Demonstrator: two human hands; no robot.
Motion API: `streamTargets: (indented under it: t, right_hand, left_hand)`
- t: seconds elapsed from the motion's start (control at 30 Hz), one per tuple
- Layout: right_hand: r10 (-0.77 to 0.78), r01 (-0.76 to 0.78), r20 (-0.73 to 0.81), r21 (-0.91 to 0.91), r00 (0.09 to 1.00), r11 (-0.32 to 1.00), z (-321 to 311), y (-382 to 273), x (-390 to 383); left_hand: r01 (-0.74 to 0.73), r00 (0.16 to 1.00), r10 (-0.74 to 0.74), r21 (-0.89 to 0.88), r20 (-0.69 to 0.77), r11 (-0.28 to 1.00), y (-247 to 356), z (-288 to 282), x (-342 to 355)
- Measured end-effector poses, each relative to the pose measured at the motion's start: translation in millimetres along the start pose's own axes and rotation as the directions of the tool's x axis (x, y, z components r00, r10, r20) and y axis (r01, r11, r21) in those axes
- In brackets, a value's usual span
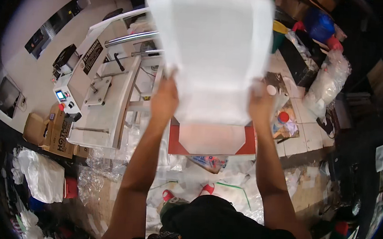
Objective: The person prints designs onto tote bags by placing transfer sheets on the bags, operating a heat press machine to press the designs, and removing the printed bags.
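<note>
A large white sheet [217,45], blurred by motion, is stretched out in front of me. It has a greyer middle and whiter side bands; whether it is cloth or plastic I cannot tell. My left hand [165,97] is closed on its left edge, and my right hand [260,102] grips the right edge. Below the sheet's near end lies a red board [176,141] with a pale, cut-cornered panel [212,139] on top. The raised sheet hides the rest of the board.
To the left stands a white machine [116,100] with metal rods and a small control panel [63,96]. Under it is an open cardboard box [58,131]. A red-capped bottle [281,120] stands on the tiled counter [306,124] at right, near a clear plastic bundle [329,83]. Plastic scraps litter the floor.
</note>
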State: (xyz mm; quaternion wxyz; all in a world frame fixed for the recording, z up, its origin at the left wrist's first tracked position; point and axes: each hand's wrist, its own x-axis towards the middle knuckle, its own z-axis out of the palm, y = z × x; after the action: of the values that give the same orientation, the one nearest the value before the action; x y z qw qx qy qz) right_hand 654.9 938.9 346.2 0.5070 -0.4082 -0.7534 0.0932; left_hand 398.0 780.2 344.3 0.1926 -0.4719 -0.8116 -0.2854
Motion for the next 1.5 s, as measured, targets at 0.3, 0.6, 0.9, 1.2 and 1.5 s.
streamTargets:
  t: [0.3, 0.6, 0.9, 1.2, 1.5]
  right_hand:
    - [0.064, -0.041, 0.363, -0.071, 0.93, 0.997, 68.8, 110.9, -128.9]
    - [0.179, -0.088, 0.437, -0.22, 0.881, 0.972, 60.5, 100.7, -129.7]
    - [-0.213, 0.322, 0.587, -0.086, 0.781, 0.943, 101.7, 90.2, -72.9]
    - [-0.145, 0.312, 0.843, -0.027, 0.517, 0.95, 143.2, 123.9, -29.7]
    - [-0.143, 0.425, 0.932, -0.013, 0.333, 0.905, 124.6, 127.4, -31.8]
  left_hand:
    - [0.197, 0.884, -0.213, 0.082, 0.416, 0.977, -24.7, 116.0, -121.6]
    - [0.23, 0.896, -0.213, 0.003, 0.389, 0.973, -22.6, 108.7, -125.5]
    - [-0.102, 0.849, 0.3, -0.421, 0.436, 0.901, 17.3, 136.1, -82.0]
    - [-0.265, 0.872, 0.256, -0.037, 0.417, 0.963, -6.5, 207.1, -38.4]
    - [-0.254, 0.841, 0.209, 0.023, 0.499, 0.967, -3.6, 182.3, -69.9]
